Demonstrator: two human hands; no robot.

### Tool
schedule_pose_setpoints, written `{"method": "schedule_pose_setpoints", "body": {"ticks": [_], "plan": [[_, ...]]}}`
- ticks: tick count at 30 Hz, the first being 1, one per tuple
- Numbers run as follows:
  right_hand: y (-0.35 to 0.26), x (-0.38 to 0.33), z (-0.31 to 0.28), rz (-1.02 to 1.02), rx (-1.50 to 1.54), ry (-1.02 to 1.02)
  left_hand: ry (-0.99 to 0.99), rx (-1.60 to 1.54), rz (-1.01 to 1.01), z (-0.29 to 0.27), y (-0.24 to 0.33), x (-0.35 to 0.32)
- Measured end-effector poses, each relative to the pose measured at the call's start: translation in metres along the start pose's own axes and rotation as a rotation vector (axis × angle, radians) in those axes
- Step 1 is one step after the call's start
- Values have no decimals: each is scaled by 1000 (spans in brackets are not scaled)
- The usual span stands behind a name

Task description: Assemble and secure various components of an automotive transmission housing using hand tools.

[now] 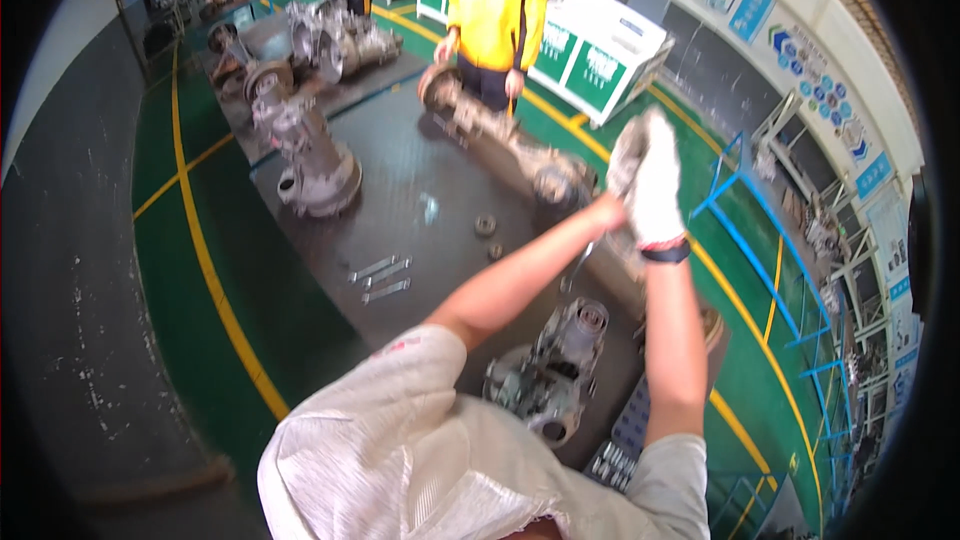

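Observation:
My right hand point(660, 176) is in a white glove with a dark band at the wrist. Its fingers stretch away from me, close together. My left forearm reaches across to it, and my left hand point(619, 208) meets the glove's side near the wrist. A greyish gloved part lies against the white glove there; blur hides the left fingers and what they grip. Below my arms, a metal gearbox housing point(545, 370) sits on the dark workbench point(400, 190). Beyond my hands lies a long axle assembly point(500, 135).
Several wrenches point(385, 275) lie on the bench near two small ring-shaped parts point(485, 226). A gearbox point(315, 165) stands at the left edge. A person in a yellow-black jacket point(497, 0) stands across the bench. Blue railing point(770, 210) runs along the right; a tool case point(625, 430) is beside me.

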State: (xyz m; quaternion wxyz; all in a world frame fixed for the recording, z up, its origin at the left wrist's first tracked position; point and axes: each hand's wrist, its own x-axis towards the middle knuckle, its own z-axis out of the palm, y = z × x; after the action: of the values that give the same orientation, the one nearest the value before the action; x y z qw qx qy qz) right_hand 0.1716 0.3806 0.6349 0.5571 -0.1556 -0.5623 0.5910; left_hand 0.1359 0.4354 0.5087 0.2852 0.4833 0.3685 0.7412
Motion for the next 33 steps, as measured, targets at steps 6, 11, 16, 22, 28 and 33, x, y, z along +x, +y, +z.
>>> {"method": "schedule_pose_setpoints", "body": {"ticks": [6,11,16,22,28,33], "plan": [[-92,-35,9,337,146,-191,141,298,-343,-42,65,-35],[-85,-50,0,326,47,-138,229,-266,-391,-47,93,-98],[-78,-63,-2,313,52,-248,338,-247,-420,-51,85,-134],[-77,-82,16,338,-12,-210,364,-291,-464,-52,97,-165],[-82,-87,30,381,-64,-217,383,-354,-454,-52,99,-170],[-68,-78,23,361,-93,-202,412,-355,-389,-52,87,-169]]}}
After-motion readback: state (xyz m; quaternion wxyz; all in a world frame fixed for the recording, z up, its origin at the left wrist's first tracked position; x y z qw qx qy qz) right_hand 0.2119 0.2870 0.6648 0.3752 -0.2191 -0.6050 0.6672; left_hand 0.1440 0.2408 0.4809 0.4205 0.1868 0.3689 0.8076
